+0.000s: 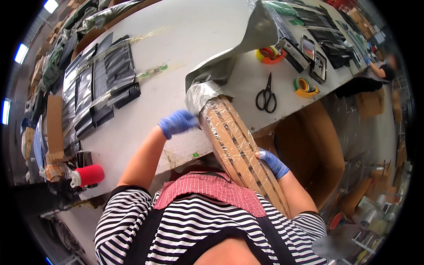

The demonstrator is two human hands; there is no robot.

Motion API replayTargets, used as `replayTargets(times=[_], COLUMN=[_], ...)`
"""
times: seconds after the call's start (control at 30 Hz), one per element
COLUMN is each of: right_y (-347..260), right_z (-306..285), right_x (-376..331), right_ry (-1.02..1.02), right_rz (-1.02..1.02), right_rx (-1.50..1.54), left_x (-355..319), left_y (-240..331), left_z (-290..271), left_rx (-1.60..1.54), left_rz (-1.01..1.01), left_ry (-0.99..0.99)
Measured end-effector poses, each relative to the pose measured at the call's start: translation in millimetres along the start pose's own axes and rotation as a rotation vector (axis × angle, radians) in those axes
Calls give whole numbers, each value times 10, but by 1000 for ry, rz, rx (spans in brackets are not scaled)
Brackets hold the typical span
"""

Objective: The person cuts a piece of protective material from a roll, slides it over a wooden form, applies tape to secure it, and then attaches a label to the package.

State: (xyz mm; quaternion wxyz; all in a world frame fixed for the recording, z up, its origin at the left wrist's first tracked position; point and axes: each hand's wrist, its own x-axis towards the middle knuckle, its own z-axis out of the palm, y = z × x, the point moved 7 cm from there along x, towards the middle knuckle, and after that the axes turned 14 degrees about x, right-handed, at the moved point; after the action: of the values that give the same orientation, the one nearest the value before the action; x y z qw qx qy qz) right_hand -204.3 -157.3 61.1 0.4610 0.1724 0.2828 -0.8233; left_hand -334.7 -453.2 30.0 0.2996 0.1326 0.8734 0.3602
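Observation:
A long bundle of brown cardboard boxes [238, 148], wrapped in clear film, slants from the table edge down against my body at the right. Silvery-grey plastic [206, 92] covers its far end. My right hand [274, 163], in a blue glove with a bare thumb tip, grips the bundle's right side, thumb on top and the other fingers mostly hidden. My left hand [177, 123], also blue-gloved, is beside the covered end at the left; its fingers are smeared by motion, and I cannot tell whether they touch it. A large grey plastic sheet [256, 33] rises behind that end.
Black scissors [266, 98], a yellow tape dispenser [305, 87] and an orange one [270, 55] lie right on the white table [176, 26]. Black plastic packets [104, 79] lie left, near a red bottle [88, 175]. An open carton [318, 145] stands below right. Another person [386, 70] works far right.

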Motion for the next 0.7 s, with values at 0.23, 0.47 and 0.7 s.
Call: replayTargets(times=[0.23, 0.47, 0.7], right_y=[7, -31, 31], right_z=[-4, 119, 36], right_x=[17, -38, -17], right_ry=[-13, -31, -38], right_rz=[0, -31, -54], right_rx=[-15, -87, -41], left_x=[568, 944, 1313], left_y=[1381, 1440, 1799], left_z=[-483, 16, -845], left_rx=[907, 800, 811], left_rz=[143, 460, 333], left_ry=[417, 220, 645])
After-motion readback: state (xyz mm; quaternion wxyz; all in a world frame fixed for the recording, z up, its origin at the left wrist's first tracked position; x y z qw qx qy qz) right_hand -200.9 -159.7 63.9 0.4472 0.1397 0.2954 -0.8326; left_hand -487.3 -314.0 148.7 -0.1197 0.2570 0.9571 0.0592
